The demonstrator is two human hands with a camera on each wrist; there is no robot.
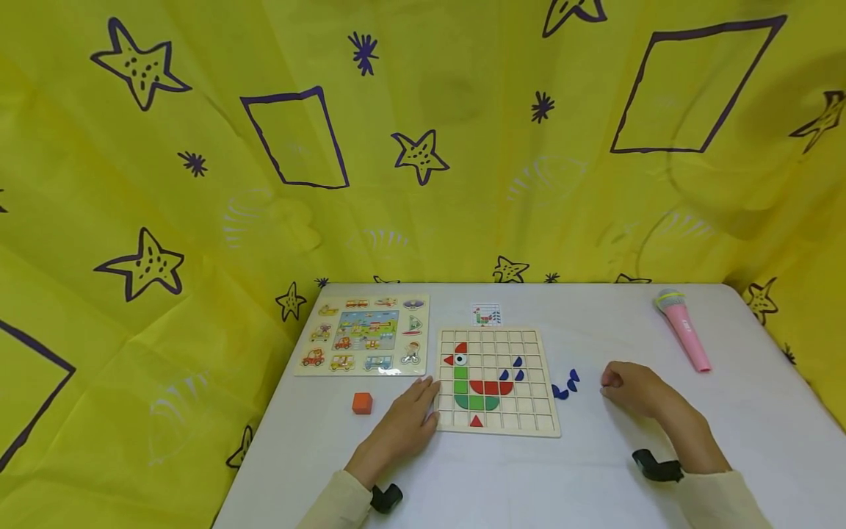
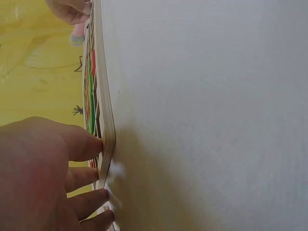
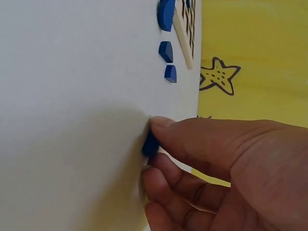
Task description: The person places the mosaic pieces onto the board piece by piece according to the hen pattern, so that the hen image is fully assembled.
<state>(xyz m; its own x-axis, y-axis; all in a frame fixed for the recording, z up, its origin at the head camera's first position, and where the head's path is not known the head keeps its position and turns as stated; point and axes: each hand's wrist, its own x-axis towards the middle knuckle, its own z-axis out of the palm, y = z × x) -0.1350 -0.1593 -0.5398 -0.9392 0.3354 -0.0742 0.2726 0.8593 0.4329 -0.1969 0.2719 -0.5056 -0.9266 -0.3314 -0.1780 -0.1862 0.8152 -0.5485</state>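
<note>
A square wooden grid board (image 1: 529, 419) bears a bird figure built from red, green and blue pieces, with a round eye piece. My left hand (image 1: 407, 420) rests at the board's left edge, fingers fairly straight, and in the left wrist view its fingertips (image 2: 91, 147) touch the rim. To the right of the board, my right hand (image 1: 631, 386) pinches a small blue piece (image 3: 151, 143) between thumb and fingers, low over the table. Several loose blue quarter-round pieces (image 1: 572, 375) lie between that hand and the board.
A small picture card (image 1: 486, 314) showing a similar bird lies behind the board. At the left are a vehicle picture puzzle (image 1: 366, 339) and an orange cube (image 1: 362, 402). A pink toy microphone (image 1: 687, 334) lies at the back right. A yellow curtain (image 1: 423, 220) hangs behind the white table.
</note>
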